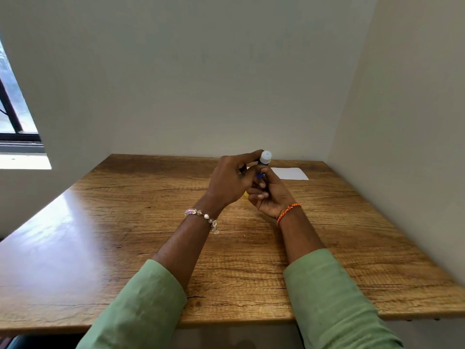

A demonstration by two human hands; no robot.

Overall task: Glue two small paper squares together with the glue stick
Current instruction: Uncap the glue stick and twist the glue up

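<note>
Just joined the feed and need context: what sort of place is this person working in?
Probably a plain desk corner in a room or office: a wooden table set against bare walls, a window on the left, white paper on the tabletop.

Wooden table, white paper

- A plain indoor room, likely an office or home study corner, was shown.
- A wood-grain table stood against bare pale walls.
- A dark-framed window was at left.
</note>
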